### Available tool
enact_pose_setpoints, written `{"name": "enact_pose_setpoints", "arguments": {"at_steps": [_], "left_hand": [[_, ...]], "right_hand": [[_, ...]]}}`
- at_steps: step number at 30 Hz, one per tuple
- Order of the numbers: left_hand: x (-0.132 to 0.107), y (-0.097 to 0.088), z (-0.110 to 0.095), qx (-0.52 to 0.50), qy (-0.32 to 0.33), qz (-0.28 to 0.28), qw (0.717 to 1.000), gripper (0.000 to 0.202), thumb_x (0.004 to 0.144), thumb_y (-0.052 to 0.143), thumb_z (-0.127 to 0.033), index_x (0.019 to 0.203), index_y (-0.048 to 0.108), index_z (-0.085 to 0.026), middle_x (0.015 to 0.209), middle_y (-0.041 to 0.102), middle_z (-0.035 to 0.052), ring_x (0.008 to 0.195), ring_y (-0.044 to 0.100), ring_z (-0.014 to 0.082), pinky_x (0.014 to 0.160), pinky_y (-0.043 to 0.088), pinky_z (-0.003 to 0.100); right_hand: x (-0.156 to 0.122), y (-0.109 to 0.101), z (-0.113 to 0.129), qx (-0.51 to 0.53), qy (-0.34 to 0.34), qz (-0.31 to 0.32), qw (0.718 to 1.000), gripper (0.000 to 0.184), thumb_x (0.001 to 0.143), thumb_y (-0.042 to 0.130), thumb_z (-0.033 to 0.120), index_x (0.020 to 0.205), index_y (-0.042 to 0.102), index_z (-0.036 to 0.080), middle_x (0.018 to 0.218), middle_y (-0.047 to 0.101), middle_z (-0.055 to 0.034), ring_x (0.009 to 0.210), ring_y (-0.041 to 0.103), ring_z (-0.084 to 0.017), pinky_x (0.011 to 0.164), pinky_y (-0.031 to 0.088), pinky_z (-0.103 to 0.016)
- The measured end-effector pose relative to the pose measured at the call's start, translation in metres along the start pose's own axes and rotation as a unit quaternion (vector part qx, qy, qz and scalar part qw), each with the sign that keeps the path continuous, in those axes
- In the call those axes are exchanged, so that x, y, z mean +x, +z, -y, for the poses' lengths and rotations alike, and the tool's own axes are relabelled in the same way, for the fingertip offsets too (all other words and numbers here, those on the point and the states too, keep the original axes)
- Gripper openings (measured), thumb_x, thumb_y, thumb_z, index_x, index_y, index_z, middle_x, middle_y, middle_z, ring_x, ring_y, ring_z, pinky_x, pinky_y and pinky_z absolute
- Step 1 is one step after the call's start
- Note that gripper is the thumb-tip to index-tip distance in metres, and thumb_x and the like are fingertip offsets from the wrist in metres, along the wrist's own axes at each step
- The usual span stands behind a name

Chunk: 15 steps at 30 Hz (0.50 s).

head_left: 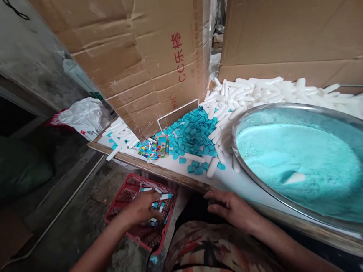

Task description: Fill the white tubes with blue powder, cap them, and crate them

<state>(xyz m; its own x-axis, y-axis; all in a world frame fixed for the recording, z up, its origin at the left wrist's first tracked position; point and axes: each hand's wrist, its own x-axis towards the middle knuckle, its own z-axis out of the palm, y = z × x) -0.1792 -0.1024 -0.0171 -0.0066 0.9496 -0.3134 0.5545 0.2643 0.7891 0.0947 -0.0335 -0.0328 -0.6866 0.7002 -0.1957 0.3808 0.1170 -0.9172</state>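
Observation:
My left hand (143, 208) reaches down over a red plastic basket (123, 197) on the floor, its fingers spread just above several white tubes with blue caps (165, 196). Whether a fingertip touches one of them I cannot tell. Beside the wooden table edge (185, 179), my right hand (233, 209) hangs with loosely bent fingers apart and nothing in them. On the table lies a heap of blue caps (193, 131). A large metal bowl (292, 108) holds turquoise powder (296, 152), with a white object (294, 178) partly sunk in it.
White empty-looking tubes (253, 90) are piled behind the bowl. Colourful printed packets (157, 148) and more white tubes (121, 134) lie by the table's left corner. Cardboard panels (140, 59) stand upright at the back. A white plastic bag (81, 116) sits at left.

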Motion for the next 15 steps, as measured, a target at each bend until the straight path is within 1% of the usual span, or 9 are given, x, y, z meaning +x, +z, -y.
{"name": "enact_pose_setpoints", "arguments": {"at_steps": [1,2,4,6,7,9,11,13,15], "left_hand": [[0.008,0.004,-0.011,0.041,0.038,0.006,0.998,0.024,0.056,0.073,-0.025,0.079,0.067,-0.021,0.076,0.065,0.0008,0.075,0.059,0.0197,0.068,0.041,0.024],[0.018,0.013,-0.026,0.080,0.077,0.012,0.994,0.024,0.065,0.068,-0.028,0.088,0.065,-0.021,0.086,0.065,0.0029,0.082,0.059,0.0206,0.074,0.042,0.025],[0.041,0.040,-0.058,0.159,0.133,0.028,0.978,0.027,0.077,0.056,-0.028,0.102,0.060,-0.020,0.100,0.063,0.0064,0.094,0.057,0.0218,0.083,0.041,0.030],[0.065,0.072,-0.086,0.269,0.139,0.035,0.952,0.028,0.082,0.048,-0.028,0.106,0.056,-0.016,0.103,0.060,0.0111,0.095,0.056,0.0245,0.082,0.043,0.034],[0.075,0.086,-0.097,0.319,0.142,0.040,0.936,0.029,0.082,0.046,-0.028,0.107,0.054,-0.015,0.104,0.059,0.0124,0.094,0.056,0.0252,0.081,0.044,0.035],[0.092,0.105,-0.109,0.383,0.138,0.040,0.912,0.031,0.082,0.046,-0.024,0.110,0.050,-0.014,0.103,0.058,0.0135,0.093,0.056,0.0255,0.079,0.045,0.035],[0.104,0.109,-0.111,0.405,0.137,0.037,0.903,0.034,0.080,0.045,-0.018,0.113,0.047,-0.013,0.102,0.058,0.0132,0.091,0.057,0.0252,0.077,0.045,0.035],[0.112,0.104,-0.107,0.408,0.136,0.035,0.902,0.033,0.079,0.043,-0.013,0.112,0.048,-0.013,0.099,0.059,0.0129,0.088,0.058,0.0247,0.075,0.046,0.034],[0.116,0.096,-0.103,0.411,0.132,0.028,0.901,0.031,0.078,0.042,-0.011,0.108,0.051,-0.012,0.095,0.060,0.0132,0.085,0.059,0.0249,0.073,0.046,0.034]], "right_hand": [[-0.003,-0.004,0.000,0.002,-0.001,-0.006,1.000,0.025,0.073,0.054,0.023,0.095,0.064,0.017,0.081,0.065,-0.0033,0.073,0.059,-0.018,0.068,0.045,-0.030],[-0.006,-0.008,0.001,0.006,0.001,-0.015,1.000,0.024,0.074,0.053,0.024,0.094,0.064,0.017,0.083,0.066,-0.0036,0.075,0.059,-0.019,0.069,0.045,-0.031],[-0.013,-0.014,0.004,0.015,0.010,-0.035,0.999,0.026,0.076,0.051,0.026,0.096,0.064,0.017,0.084,0.066,-0.0039,0.075,0.059,-0.018,0.069,0.045,-0.030],[-0.020,-0.017,0.005,0.024,0.011,-0.056,0.998,0.027,0.078,0.049,0.028,0.098,0.064,0.017,0.083,0.066,-0.0040,0.073,0.059,-0.017,0.067,0.045,-0.028],[-0.023,-0.019,0.005,0.025,0.009,-0.067,0.997,0.028,0.079,0.048,0.029,0.098,0.063,0.017,0.083,0.066,-0.0038,0.072,0.059,-0.017,0.066,0.045,-0.027],[-0.030,-0.022,0.003,0.019,0.003,-0.092,0.996,0.028,0.080,0.047,0.030,0.098,0.064,0.017,0.079,0.066,-0.0033,0.069,0.059,-0.016,0.064,0.046,-0.026],[-0.034,-0.024,-0.001,0.002,0.003,-0.114,0.993,0.028,0.080,0.047,0.030,0.097,0.064,0.017,0.075,0.065,-0.0030,0.068,0.059,-0.016,0.064,0.046,-0.026],[-0.035,-0.026,-0.005,-0.023,0.005,-0.133,0.991,0.027,0.080,0.046,0.029,0.096,0.064,0.016,0.073,0.065,-0.0035,0.071,0.060,-0.017,0.067,0.047,-0.027],[-0.031,-0.026,-0.007,-0.066,0.000,-0.150,0.987,0.026,0.081,0.046,0.026,0.096,0.064,0.015,0.079,0.066,-0.0053,0.076,0.061,-0.019,0.071,0.047,-0.029]]}}
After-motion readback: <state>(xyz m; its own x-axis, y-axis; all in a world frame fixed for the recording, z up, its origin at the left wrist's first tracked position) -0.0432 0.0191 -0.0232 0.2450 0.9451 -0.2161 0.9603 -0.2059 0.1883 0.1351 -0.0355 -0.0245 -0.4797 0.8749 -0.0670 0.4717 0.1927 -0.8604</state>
